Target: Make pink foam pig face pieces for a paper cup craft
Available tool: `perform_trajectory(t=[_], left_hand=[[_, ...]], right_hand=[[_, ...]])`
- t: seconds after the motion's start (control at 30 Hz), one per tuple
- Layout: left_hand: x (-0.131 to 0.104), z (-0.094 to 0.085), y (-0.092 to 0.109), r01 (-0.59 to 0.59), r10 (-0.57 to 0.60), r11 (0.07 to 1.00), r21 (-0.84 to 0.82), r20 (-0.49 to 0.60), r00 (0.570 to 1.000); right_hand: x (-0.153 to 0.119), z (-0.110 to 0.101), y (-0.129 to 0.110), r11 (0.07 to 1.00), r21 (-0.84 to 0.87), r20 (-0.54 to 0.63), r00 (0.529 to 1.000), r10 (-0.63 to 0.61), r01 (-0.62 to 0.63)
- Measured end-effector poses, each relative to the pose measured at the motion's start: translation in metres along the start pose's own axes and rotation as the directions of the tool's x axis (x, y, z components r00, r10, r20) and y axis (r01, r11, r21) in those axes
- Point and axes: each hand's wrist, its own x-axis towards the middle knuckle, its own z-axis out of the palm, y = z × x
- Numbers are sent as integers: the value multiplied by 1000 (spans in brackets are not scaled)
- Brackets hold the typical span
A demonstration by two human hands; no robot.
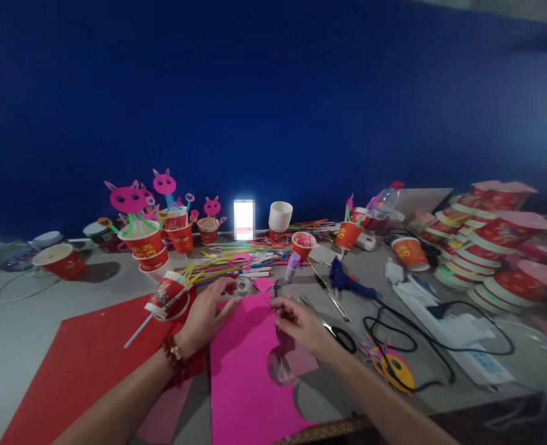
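A magenta sheet [245,377] with curved cut-outs along its right side lies before me. My left hand [211,315], with a beaded bracelet at the wrist, is over its upper left edge, fingers apart and nothing visible in them. At its upper right edge my right hand [301,324] has its fingers curled, thumb near forefinger; whether something small is between them cannot be made out. A small pink paper piece [264,284] and a tape roll [243,285] lie just beyond the sheet. Black-handled scissors [342,339] rest right of my right hand.
Left are a red sheet [88,352] and a tilted paper cup [169,293]. Coloured pens [250,262] and decorated cups [143,244] stand or lie behind. A blue glue gun [350,281], its black cable, a power strip [468,346] and stacked cups [477,241] are at right.
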Motion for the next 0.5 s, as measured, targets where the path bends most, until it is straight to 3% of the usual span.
perform_trajectory(t=[0.07, 0.1, 0.17, 0.23, 0.33, 0.4, 0.5], left_hand=[[4, -8, 8, 158, -178, 940, -302, -38, 983], [5, -12, 13, 224, -261, 860, -458, -17, 965], [4, -17, 21, 347, -357, 660, -666, 128, 925], [-2, -20, 28, 472, -356, 526, -707, 321, 878], [-15, -18, 36, 597, -332, 499, -629, 498, 801], [-23, -15, 40, 641, -366, 481, -598, 527, 767], [-32, -14, 41, 636, -463, 445, -630, 446, 766]], right_hand=[[2, 1, 0, 993, 119, -36, 999, 25, -21], [3, 2, -1, 985, 173, -59, 998, 34, -24], [5, 2, -3, 969, 248, -112, 993, 38, -9], [6, 3, -7, 963, 268, -173, 985, 19, 28], [3, 3, -15, 971, 230, -233, 973, -10, 65], [-3, -1, -21, 982, 177, -222, 975, -24, 65], [-18, -20, -27, 990, -84, -172, 977, -123, 110]])
